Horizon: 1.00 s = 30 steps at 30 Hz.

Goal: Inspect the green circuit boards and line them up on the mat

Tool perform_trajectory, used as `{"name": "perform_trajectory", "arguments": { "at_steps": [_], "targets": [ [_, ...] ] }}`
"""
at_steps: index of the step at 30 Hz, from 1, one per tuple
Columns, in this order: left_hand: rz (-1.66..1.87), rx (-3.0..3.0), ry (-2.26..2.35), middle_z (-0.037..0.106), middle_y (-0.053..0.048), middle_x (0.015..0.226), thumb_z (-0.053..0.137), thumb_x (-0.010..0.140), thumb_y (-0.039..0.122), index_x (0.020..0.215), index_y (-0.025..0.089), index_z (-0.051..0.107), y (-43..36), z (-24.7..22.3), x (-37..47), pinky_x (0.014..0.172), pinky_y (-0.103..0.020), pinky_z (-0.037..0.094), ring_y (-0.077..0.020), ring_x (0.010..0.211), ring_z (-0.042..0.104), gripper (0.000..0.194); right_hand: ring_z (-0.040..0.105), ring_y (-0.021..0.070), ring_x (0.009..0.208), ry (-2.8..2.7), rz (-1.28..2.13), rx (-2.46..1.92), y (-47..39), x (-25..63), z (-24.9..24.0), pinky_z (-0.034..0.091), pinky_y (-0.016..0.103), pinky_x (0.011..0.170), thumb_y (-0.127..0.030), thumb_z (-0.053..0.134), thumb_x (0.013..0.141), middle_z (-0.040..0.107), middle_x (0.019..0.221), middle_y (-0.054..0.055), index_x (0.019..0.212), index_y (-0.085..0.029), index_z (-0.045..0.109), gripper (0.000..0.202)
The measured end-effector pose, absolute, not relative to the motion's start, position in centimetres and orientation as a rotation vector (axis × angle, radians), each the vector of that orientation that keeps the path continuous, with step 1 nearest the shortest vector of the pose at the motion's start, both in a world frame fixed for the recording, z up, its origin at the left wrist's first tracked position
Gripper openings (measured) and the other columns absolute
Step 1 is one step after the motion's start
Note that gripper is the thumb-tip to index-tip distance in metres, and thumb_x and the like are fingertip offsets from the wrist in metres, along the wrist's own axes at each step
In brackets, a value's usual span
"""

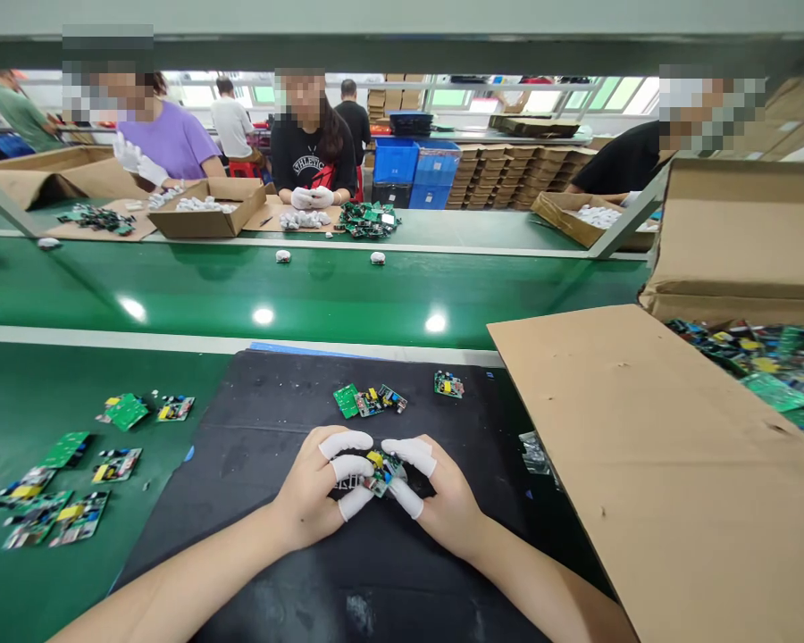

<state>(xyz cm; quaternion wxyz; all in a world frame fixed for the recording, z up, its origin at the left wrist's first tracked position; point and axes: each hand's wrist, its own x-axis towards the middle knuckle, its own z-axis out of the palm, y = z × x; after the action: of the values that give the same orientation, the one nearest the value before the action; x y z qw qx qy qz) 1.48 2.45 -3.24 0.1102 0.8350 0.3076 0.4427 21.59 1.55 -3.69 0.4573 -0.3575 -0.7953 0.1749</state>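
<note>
My left hand (314, 489) and my right hand (442, 496) meet over a black mat (255, 464), fingertips in white finger cots. Between them they pinch one small green circuit board (381, 471) with a yellow part on it. Just beyond my hands lie two or three similar boards (368, 400) in a small cluster, and a single board (448, 384) sits a little to their right. Several more boards (60, 487) are spread on the green surface to my left.
An open cardboard box (764, 375) full of circuit boards stands at my right, its flap (643, 446) lying over the mat's edge. A green conveyor belt (308, 290) runs across, with small white parts on it. Beyond it, people in white gloves work at cardboard boxes (205, 207).
</note>
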Motion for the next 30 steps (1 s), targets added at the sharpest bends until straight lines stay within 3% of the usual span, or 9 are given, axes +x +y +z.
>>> {"name": "perform_trajectory", "arguments": {
  "at_steps": [7, 11, 14, 19, 22, 25, 27, 29, 30],
  "targets": [
    [1.219, 2.773, 1.751, 0.061, -0.009, 0.116, 0.058, 0.083, 0.02, 0.089, 0.02, 0.063, 6.3, 0.0, -4.3, 0.092, -0.046, 0.039, -0.0281, 0.11, 0.052, 0.007, 0.062, 0.02, 0.091, -1.995, 0.389, -0.961, 1.6, 21.3, -3.4, 0.055, 0.036, 0.077, -0.012, 0.053, 0.084, 0.067, 0.099, 0.008, 0.115, -0.022, 0.057, 0.033],
    [0.503, 2.505, 2.554, 0.061, -0.021, 0.107, 0.047, 0.082, 0.015, 0.087, 0.01, 0.064, 8.1, 1.6, -9.0, 0.094, -0.055, 0.031, -0.037, 0.113, 0.048, 0.019, 0.063, 0.0201, 0.088, -2.01, 0.396, -0.938, 1.8, 21.3, -3.5, 0.056, 0.036, 0.075, -0.013, 0.053, 0.084, 0.068, 0.097, 0.007, 0.109, -0.023, 0.06, 0.028],
    [0.047, 2.162, 2.777, 0.062, -0.025, 0.093, 0.044, 0.079, 0.013, 0.084, 0.003, 0.064, 8.4, 1.4, -10.9, 0.084, -0.051, 0.036, -0.0382, 0.1, 0.052, 0.023, 0.064, 0.0204, 0.086, -2.026, 0.414, -0.935, 1.9, 21.3, -3.6, 0.057, 0.036, 0.072, -0.015, 0.053, 0.085, 0.068, 0.096, 0.007, 0.106, -0.024, 0.062, 0.025],
    [0.017, 2.101, 2.767, 0.063, -0.021, 0.084, 0.049, 0.081, 0.029, 0.074, 0.008, 0.066, 8.3, 0.2, -11.1, 0.077, -0.047, 0.039, -0.0355, 0.09, 0.053, 0.028, 0.064, 0.0204, 0.083, -2.027, 0.417, -0.912, 2.0, 21.3, -3.7, 0.057, 0.036, 0.071, -0.016, 0.053, 0.085, 0.069, 0.093, 0.006, 0.103, -0.025, 0.064, 0.023],
    [0.112, 2.158, 2.725, 0.063, -0.021, 0.084, 0.044, 0.085, 0.029, 0.075, 0.009, 0.066, 8.4, 0.3, -10.3, 0.079, -0.051, 0.039, -0.0369, 0.092, 0.052, 0.031, 0.064, 0.0201, 0.084, -2.027, 0.412, -0.9, 2.2, 21.3, -3.8, 0.057, 0.036, 0.071, -0.014, 0.052, 0.086, 0.069, 0.092, 0.006, 0.101, -0.025, 0.064, 0.022],
    [0.289, 2.329, 2.566, 0.061, -0.022, 0.105, 0.044, 0.088, 0.031, 0.093, 0.01, 0.065, 8.6, 0.2, -8.3, 0.087, -0.052, 0.039, -0.0364, 0.106, 0.05, 0.03, 0.064, 0.0191, 0.083, -2.021, 0.394, -0.883, 2.3, 21.2, -3.9, 0.057, 0.034, 0.069, -0.013, 0.051, 0.086, 0.068, 0.091, 0.005, 0.101, -0.024, 0.063, 0.022],
    [0.389, 2.496, 2.347, 0.055, -0.015, 0.123, 0.049, 0.087, 0.035, 0.11, 0.016, 0.06, 8.5, -0.4, -6.3, 0.094, -0.046, 0.04, -0.0302, 0.116, 0.047, 0.032, 0.064, 0.0188, 0.081, -2.017, 0.384, -0.87, 2.4, 21.2, -4.0, 0.058, 0.034, 0.068, -0.012, 0.051, 0.086, 0.068, 0.091, 0.005, 0.102, -0.025, 0.062, 0.023],
    [0.456, 2.652, 2.056, 0.05, -0.008, 0.132, 0.058, 0.083, 0.038, 0.124, 0.022, 0.05, 8.1, -1.6, -4.1, 0.098, -0.037, 0.041, -0.0229, 0.12, 0.046, 0.044, 0.064, 0.0188, 0.08, -2.017, 0.374, -0.859, 2.4, 21.2, -4.1, 0.058, 0.033, 0.068, -0.013, 0.051, 0.086, 0.068, 0.09, 0.005, 0.102, -0.025, 0.062, 0.023],
    [0.568, 2.712, 1.771, 0.047, -0.01, 0.135, 0.061, 0.081, 0.035, 0.129, 0.019, 0.045, 7.9, -2.3, -3.1, 0.1, -0.039, 0.041, -0.0242, 0.123, 0.044, 0.053, 0.065, 0.0189, 0.08, -2.019, 0.368, -0.855, 2.4, 21.3, -4.1, 0.058, 0.033, 0.067, -0.013, 0.051, 0.086, 0.069, 0.09, 0.005, 0.102, -0.026, 0.062, 0.023]
  ]
}}
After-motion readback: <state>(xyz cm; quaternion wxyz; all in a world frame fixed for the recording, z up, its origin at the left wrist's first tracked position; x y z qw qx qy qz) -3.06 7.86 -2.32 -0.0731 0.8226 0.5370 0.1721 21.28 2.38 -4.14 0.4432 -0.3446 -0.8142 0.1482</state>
